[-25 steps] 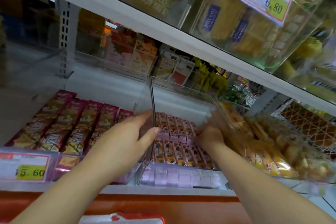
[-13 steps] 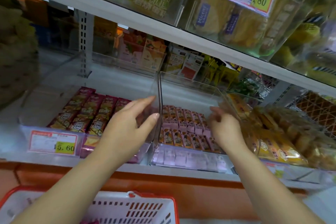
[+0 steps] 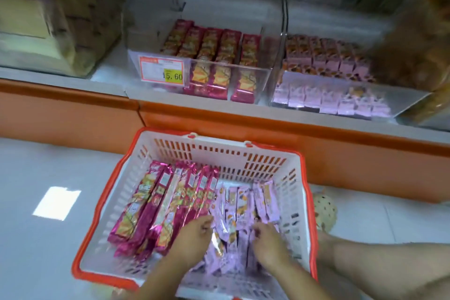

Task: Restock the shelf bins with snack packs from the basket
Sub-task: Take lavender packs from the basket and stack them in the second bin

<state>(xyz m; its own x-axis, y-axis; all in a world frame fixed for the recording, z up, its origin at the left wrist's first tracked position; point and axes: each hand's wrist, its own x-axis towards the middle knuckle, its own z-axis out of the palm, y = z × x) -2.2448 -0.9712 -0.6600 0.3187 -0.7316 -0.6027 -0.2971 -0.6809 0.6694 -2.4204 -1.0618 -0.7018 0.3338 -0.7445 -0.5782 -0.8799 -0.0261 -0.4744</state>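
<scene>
Our left hand (image 3: 192, 235) and right hand (image 3: 267, 245) are down in the basket (image 3: 114, 207), fingers curled onto the lilac packs (image 3: 243, 204); we cannot tell whether they grip any. Pink packs (image 3: 155, 202) lie left of both hands, with the shelf bins (image 3: 265, 80) beyond.

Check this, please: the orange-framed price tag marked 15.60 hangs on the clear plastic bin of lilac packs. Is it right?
Not right. In the head view the orange-framed price tag hangs on the clear plastic bin of magenta foil packs, not of lilac packs.
</scene>
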